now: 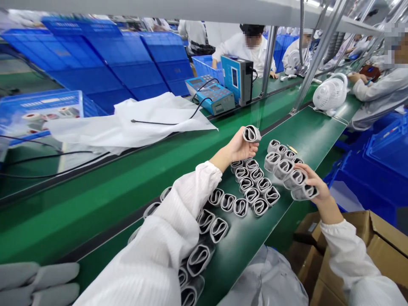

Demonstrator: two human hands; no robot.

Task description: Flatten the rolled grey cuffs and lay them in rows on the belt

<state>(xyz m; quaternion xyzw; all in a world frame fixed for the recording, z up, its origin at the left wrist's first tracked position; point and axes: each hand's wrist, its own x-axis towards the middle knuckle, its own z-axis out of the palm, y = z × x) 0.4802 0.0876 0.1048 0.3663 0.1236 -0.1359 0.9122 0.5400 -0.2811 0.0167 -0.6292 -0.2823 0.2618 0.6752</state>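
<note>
My left hand [242, 146] is closed around one rolled grey fabric cuff [251, 133], raised above the green bench, its coiled end facing me. At the right, my right hand [314, 185] grips the near end of a row of several rolled grey cuffs [283, 168], lined up side by side. That row is over the bench's near edge. A block of similar rolled cuffs [252, 194] stands on end on the green surface between my hands. More cuffs [199, 259] stand closer to me, partly hidden by my left sleeve.
Blue instruments [237, 78] and a white sheet [140, 117] lie beyond the bench [255, 238]. A white fan [331, 92] is farther along, near a seated co-worker [382, 89]. Cardboard boxes [379, 255] and blue bins [366, 182] are at right. Grey rolls [38, 280] lie at lower left.
</note>
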